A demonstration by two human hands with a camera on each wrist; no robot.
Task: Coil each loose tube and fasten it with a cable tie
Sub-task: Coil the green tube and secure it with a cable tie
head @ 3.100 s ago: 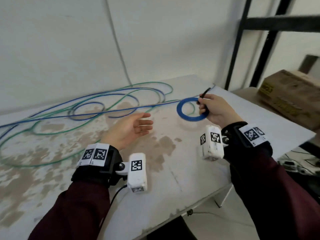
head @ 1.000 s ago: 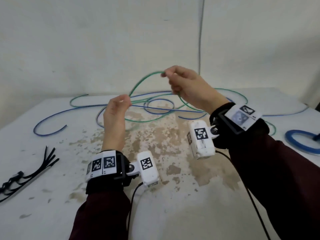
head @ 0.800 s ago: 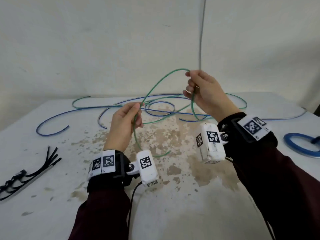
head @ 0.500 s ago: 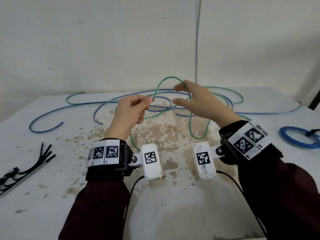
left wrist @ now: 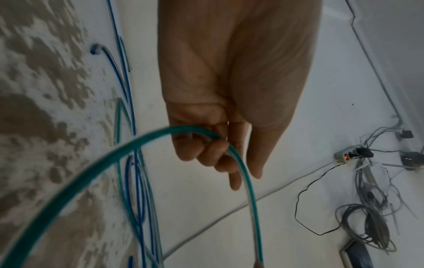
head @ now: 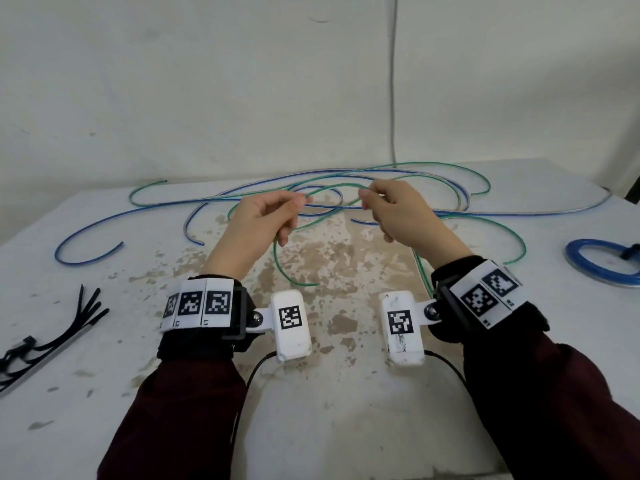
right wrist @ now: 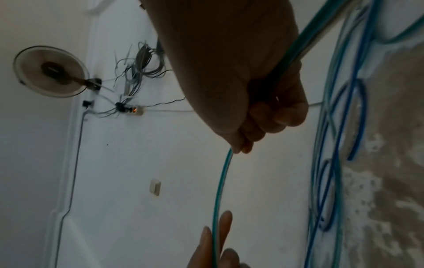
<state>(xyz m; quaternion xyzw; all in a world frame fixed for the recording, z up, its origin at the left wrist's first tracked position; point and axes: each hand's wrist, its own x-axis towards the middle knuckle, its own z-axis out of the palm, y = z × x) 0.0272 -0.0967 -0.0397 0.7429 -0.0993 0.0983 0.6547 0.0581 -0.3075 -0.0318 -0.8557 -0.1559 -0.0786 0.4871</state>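
Observation:
A loose green tube (head: pixel 334 187) arches between my two hands above the table (head: pixel 346 410). My left hand (head: pixel 266 220) pinches it near one end, and a short curl of tube (head: pixel 284 268) hangs below. The left wrist view shows that hand (left wrist: pixel 220 145) with fingers curled round the green tube (left wrist: pixel 110 159). My right hand (head: pixel 394 209) grips the same tube further along; in the right wrist view the hand (right wrist: pixel 259 116) closes on the green tube (right wrist: pixel 220 185). A loose blue tube (head: pixel 138 220) sprawls across the back of the table.
A bundle of black cable ties (head: pixel 45 341) lies at the left edge. A coiled, tied blue tube (head: pixel 602 261) rests at the far right. A grey cable (head: pixel 393 81) runs down the wall behind. The table surface in the middle is stained brown.
Both hands have come lower and closer together, and the raised green loop has flattened into a short arch. My right hand, spread half a second ago, now grips the tube again.

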